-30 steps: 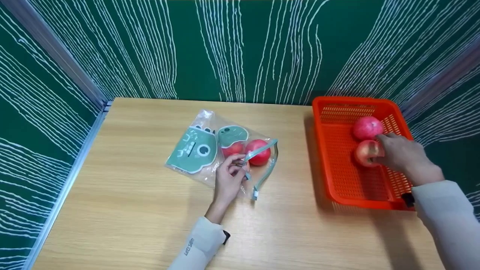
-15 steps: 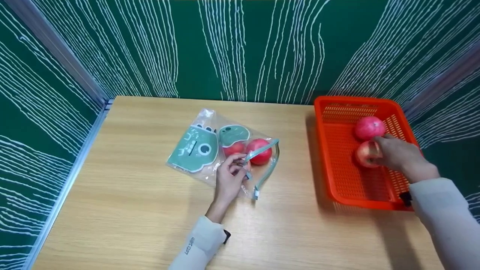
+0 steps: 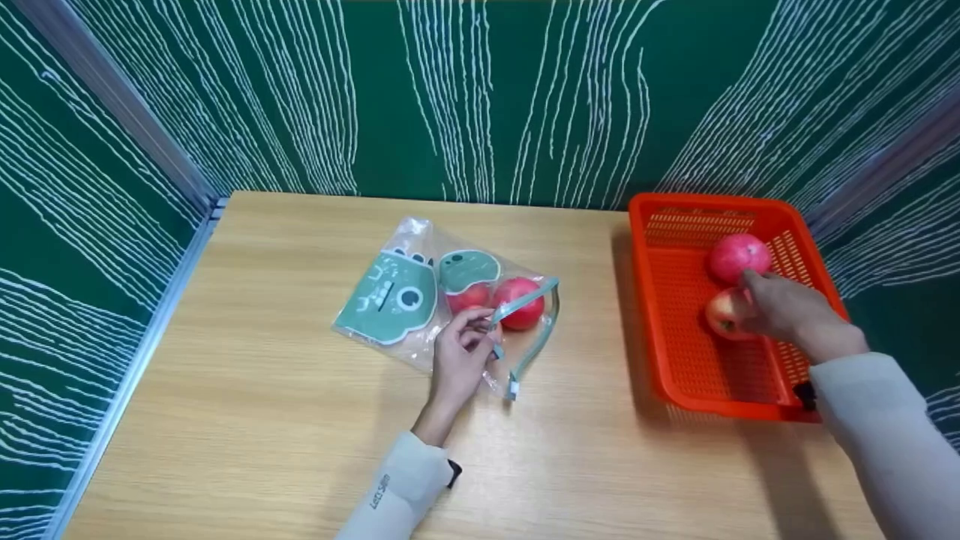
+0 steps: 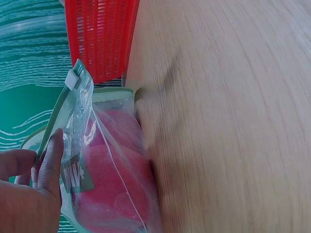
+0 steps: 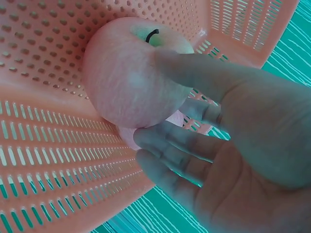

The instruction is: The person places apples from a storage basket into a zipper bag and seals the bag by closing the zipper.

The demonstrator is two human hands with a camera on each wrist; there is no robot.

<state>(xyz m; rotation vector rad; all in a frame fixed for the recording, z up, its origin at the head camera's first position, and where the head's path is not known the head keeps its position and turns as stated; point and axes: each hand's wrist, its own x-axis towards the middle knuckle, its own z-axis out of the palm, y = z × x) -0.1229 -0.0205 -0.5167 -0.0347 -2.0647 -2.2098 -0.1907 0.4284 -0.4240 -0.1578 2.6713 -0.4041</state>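
Observation:
A clear zip bag with a green cartoon print lies on the table, with round red fruits inside. My left hand pinches the green-edged rim of its mouth between thumb and fingers; a white slider sits at one end of the zip. Over on the right, my right hand holds a pale red apple inside the orange basket. The thumb lies near the apple's stem and the fingers are under its side, as the right wrist view shows. Touching distance behind is a round pink fruit.
The wooden table ends at a green wall with white wavy lines, and the basket stands near its right side. Raised, perforated basket walls surround my right hand. A metal rail runs down the left edge.
In the basket, the apple has turned and shifted slightly left in my right hand, which moved a little left with it. My left hand and the bag have stayed nearly still.

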